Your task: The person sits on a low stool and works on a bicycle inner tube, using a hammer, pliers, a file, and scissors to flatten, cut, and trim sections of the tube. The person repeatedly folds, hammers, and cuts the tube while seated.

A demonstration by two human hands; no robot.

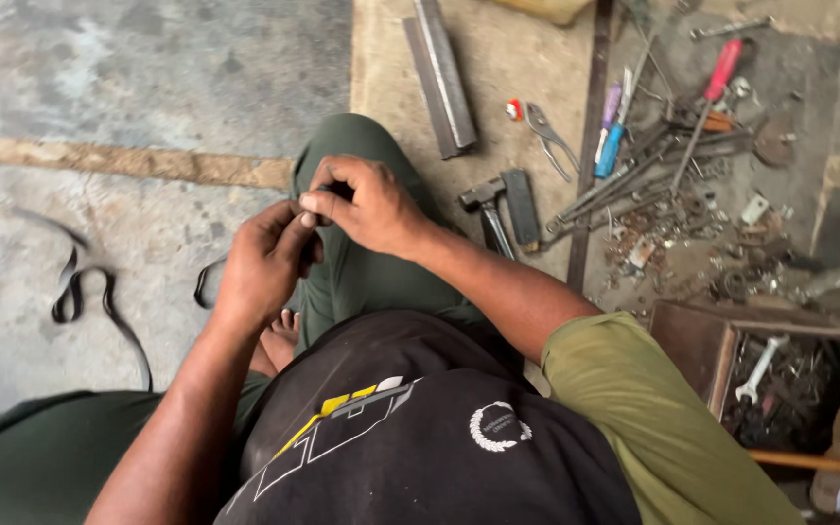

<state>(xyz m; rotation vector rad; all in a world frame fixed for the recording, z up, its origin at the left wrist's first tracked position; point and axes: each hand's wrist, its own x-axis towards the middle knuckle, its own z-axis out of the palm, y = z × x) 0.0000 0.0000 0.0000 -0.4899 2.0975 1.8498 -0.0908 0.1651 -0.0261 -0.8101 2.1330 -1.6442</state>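
Note:
My left hand (262, 264) and my right hand (367, 202) meet above my bent knee in green trousers (362, 282). Both pinch a small dark object (335, 190), only a sliver of which shows between the fingers; I cannot tell what it is. The right thumb and forefinger press on it from above while the left fingers curl around it from below. I sit on the concrete floor (99, 78), wearing a black printed shirt with green sleeves.
A hammer (490, 209) and a flat metal block lie just right of my knee. Metal bars (439, 78), pliers (548, 136), screwdrivers (717, 83) and scattered scrap fill the right side. A wooden box (707, 340) holds tools. Black rubber strips (89, 301) lie at left.

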